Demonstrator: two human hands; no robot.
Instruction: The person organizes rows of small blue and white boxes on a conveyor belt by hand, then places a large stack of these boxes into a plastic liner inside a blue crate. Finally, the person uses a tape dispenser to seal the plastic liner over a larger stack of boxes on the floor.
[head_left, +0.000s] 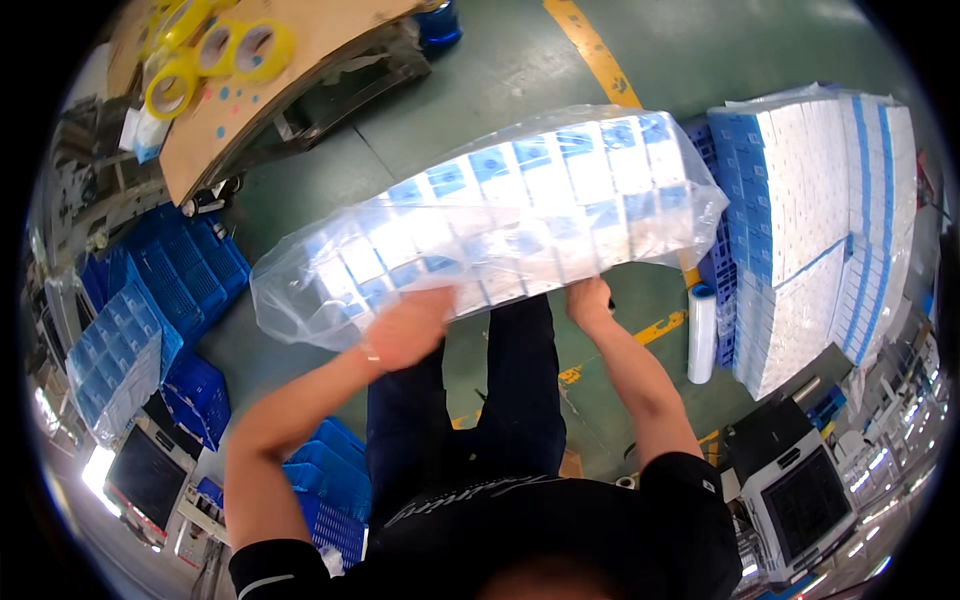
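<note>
In front of my legs, a long bundle of white-and-blue cartons [520,170] sits side by side in rows inside a loose clear plastic bag [290,285]. The bag's slack end bunches at the left, and its other end reaches the stack on the right. My left hand [410,325] is at the bundle's near side, over the plastic; motion blur hides its fingers. At the near edge further right, my right hand [590,302] is closed, with its fingers curled against the bag's edge and partly hidden.
At right stand tall stacks of white-and-blue cartons [800,200] beside a white film roll [702,335]. A table [250,110] with yellow tape rolls [262,50] is at far left. Blue crates [185,270] and a wrapped carton pack [115,355] lie left; another blue crate [325,475] is near me.
</note>
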